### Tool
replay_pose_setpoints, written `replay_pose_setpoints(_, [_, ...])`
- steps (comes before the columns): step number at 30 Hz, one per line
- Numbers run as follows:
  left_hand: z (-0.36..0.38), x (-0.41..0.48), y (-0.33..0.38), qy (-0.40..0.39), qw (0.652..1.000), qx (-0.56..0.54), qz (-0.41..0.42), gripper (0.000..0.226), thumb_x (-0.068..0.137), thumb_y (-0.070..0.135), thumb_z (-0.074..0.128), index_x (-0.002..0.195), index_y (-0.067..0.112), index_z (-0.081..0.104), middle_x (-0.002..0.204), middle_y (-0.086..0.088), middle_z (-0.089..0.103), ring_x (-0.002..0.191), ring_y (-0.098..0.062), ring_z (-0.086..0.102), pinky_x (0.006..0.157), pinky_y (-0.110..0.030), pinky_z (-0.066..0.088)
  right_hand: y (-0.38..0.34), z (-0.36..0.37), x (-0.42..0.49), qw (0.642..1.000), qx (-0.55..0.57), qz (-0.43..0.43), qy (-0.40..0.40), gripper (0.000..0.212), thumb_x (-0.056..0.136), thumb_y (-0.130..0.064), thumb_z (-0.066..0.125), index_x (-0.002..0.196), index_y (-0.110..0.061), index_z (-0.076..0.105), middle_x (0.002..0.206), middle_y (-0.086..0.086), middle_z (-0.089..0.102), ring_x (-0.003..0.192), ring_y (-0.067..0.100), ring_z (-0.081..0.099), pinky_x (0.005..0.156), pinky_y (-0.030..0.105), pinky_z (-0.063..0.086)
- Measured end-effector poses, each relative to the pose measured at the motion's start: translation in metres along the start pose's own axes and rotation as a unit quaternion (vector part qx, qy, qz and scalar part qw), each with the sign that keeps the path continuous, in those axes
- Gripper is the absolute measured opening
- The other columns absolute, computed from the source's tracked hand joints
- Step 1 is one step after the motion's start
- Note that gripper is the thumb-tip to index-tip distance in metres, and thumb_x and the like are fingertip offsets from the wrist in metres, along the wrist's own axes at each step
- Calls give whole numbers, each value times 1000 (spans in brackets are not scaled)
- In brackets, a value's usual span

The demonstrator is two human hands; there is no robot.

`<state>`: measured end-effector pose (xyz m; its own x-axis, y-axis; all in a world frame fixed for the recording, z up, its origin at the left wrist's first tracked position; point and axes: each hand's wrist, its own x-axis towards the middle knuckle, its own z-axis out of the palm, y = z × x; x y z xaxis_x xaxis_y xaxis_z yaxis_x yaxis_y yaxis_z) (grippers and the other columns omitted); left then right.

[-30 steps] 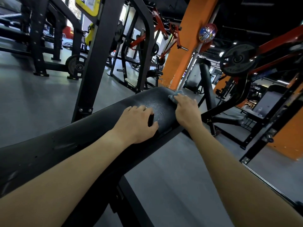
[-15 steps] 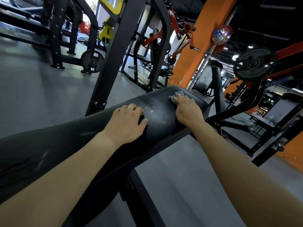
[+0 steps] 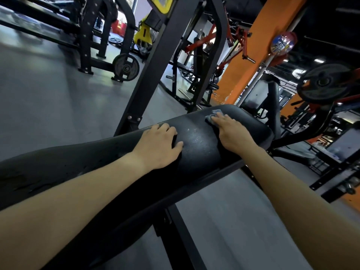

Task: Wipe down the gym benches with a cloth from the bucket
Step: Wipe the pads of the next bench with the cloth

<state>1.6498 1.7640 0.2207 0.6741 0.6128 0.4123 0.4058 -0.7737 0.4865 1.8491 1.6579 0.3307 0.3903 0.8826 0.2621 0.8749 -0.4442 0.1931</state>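
A long black padded bench runs from the lower left up to the middle right, its surface wet with droplets. My left hand rests flat on the pad with fingers spread. A little farther along, my right hand presses a small grey-blue cloth onto the pad with straight fingers; only the cloth's far edge shows past my fingertips. No bucket is in view.
A black steel upright rises just behind the bench. An orange pillar stands beyond its far end. Weight plates and a loaded bar plate sit among racks. Grey floor spreads to the left and below the bench.
My right hand has slid the cloth slightly toward the bench's far end. My left hand stays planted on the pad. The view has shifted a little.
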Motion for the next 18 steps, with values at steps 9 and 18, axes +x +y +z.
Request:
replay_pose_setpoints(9, [-3, -5, 2, 5, 1000, -6, -4, 48, 101, 49, 49, 134, 17, 59, 136, -4, 58, 128, -27, 51, 107, -45, 44, -67, 25, -14, 992, 34, -114, -32, 63, 99, -4, 33, 154, -33, 38, 167, -7, 23, 154, 18, 15, 124, 35, 11])
replay_pose_setpoints(18, [-7, -9, -13, -20, 999, -11, -36, 49, 103, 52, 47, 137, 18, 53, 142, -5, 50, 134, -28, 43, 108, -48, 42, -35, 15, 30, 999, 9, -32, -31, 61, 100, -5, 31, 153, -32, 40, 167, -4, 22, 152, 26, 24, 126, 47, 14])
